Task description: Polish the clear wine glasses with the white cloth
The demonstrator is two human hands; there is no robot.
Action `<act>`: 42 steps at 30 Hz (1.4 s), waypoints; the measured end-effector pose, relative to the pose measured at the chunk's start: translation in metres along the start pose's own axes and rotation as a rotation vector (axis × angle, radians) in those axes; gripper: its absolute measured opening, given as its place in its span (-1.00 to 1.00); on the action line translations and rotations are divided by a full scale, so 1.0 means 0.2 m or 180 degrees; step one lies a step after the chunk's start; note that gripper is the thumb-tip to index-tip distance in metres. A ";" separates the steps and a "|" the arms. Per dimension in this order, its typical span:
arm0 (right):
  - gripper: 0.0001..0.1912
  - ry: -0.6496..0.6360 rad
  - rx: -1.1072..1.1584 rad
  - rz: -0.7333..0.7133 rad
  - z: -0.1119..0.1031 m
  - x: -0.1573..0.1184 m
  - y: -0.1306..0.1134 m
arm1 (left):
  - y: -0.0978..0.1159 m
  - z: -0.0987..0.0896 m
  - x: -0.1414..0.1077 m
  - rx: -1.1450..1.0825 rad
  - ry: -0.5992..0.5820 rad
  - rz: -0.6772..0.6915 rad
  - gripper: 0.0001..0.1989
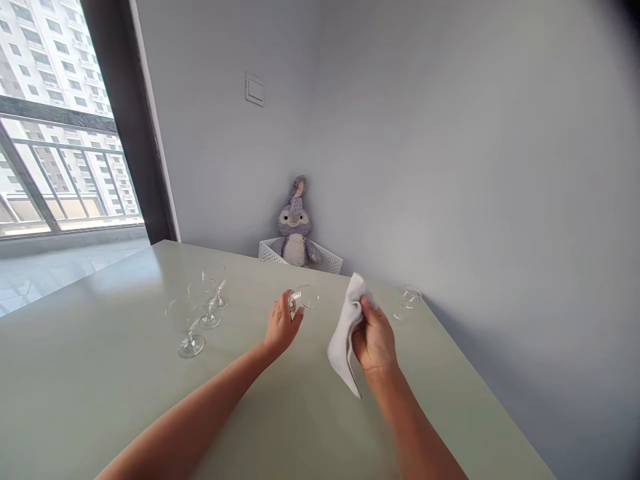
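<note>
A clear stemmed glass (306, 297), tilted on its side with its bowl to the right, is held by its base end in my left hand (284, 325). My right hand (375, 335) grips a white cloth (344, 340), which hangs down to the left of the fingers. The cloth and the held glass are apart. Three stemmed glasses stand upright in a group to the left: a near one (190, 344), a middle one (210, 320) and a far one (218, 301). Another glass (410, 297) stands near the right edge.
The pale green table (120, 373) meets the grey wall (450, 167) along its right side. Beyond the far edge, a purple plush rabbit (295, 230) sits in a white perforated basket (327, 260). A window with a railing is at the left.
</note>
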State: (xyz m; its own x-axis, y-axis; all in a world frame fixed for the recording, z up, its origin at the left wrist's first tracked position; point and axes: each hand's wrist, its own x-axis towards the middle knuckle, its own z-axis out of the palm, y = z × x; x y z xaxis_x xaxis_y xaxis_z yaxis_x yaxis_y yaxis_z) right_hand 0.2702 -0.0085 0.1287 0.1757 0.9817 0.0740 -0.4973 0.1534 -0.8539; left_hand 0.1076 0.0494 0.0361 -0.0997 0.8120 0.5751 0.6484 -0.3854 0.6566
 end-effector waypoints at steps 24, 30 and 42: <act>-0.69 -0.2280 -0.2252 0.0700 -0.05 0.03 0.16 | 0.00 -0.03 -0.03 0.0550 -0.0896 0.0922 -0.72; -0.66 -0.1182 -0.1163 0.1058 -0.06 0.08 0.28 | 0.03 -0.08 0.00 0.1224 -0.0749 0.1401 -0.67; -0.61 -0.1821 -0.1570 0.0941 -0.11 0.09 0.12 | 0.11 -0.17 0.03 0.0594 -0.1481 0.0925 -0.59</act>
State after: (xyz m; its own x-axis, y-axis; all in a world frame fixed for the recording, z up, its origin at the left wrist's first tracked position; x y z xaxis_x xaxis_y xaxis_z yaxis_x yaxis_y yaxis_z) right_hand 0.2803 0.0100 0.0981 -0.4325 0.9001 -0.0523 0.0002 -0.0579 -0.9983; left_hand 0.0948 0.0302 0.0706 0.4172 0.8079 0.4161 0.7259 -0.5718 0.3823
